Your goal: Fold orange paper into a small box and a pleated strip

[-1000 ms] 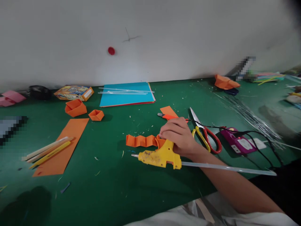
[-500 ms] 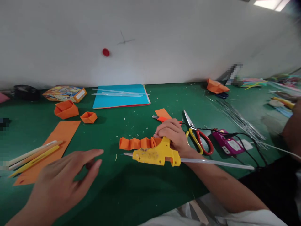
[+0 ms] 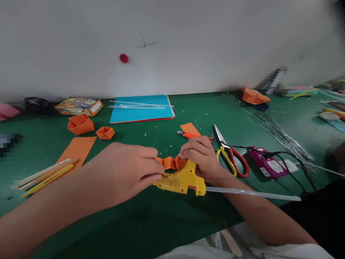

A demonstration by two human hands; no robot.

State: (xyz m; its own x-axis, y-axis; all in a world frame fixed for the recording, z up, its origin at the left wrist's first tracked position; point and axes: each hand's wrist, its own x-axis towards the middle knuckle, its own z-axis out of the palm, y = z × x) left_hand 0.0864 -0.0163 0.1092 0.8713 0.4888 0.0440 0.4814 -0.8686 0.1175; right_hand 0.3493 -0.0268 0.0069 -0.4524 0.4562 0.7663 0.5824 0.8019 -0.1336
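A yellow glue gun (image 3: pixel 175 181) with a long clear glue stick (image 3: pixel 253 193) trailing right is held in my right hand (image 3: pixel 201 156), its fingers wrapped round the handle. Behind the gun lies a pleated orange paper strip (image 3: pixel 169 162), its right end by my right fingers. My left hand (image 3: pixel 134 169) is closed at the strip's left end, over the front of the gun; its fingertips are pressed together on the strip, and the nozzle is hidden. Behind my right hand are an orange cutter (image 3: pixel 190 135) and a small orange paper piece (image 3: pixel 191 128).
Scissors (image 3: pixel 233 158), a purple power adapter (image 3: pixel 265 163) with black cables and a bundle of wires (image 3: pixel 283 135) lie at right. Blue sheets (image 3: pixel 140 113) are at the back. Folded orange paper shapes (image 3: pixel 81 125), a patterned box (image 3: pixel 78 106) and pens (image 3: pixel 48 180) on an orange strip are at left.
My left hand has moved right and up from the open table to the pleated strip, and its fingers have closed. My right hand still holds the glue gun. The view has shifted slightly.
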